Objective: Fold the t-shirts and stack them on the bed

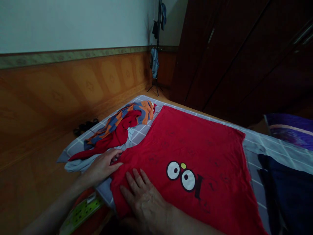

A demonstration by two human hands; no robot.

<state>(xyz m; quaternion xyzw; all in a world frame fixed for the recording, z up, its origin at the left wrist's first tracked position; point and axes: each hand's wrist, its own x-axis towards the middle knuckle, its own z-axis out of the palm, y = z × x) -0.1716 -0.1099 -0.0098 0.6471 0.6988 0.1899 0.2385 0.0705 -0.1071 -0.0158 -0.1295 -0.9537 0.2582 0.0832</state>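
Note:
A red T-shirt [205, 137] lies spread on the bed, printed with two round white cartoon eyes, a small yellow spot and a dark mark. My left hand [104, 166] is at the shirt's left edge, its fingers curled and the thumb resting on the cloth, gripping the edge. Flat on the red fabric, just to the right, my right hand [148, 197] has its fingers stretched out and holds nothing. Beyond my left hand is a loose heap of clothes [123, 122] in orange-and-blue check, red and pale grey.
Grey checked bedding [264, 143] covers the bed. Dark folded clothing [290, 189] lies at right, with a purple package [290, 129] behind it. A green perforated object [84, 210] is below the near edge. A coat stand [157, 65] and dark wardrobe [232, 58] stand beyond.

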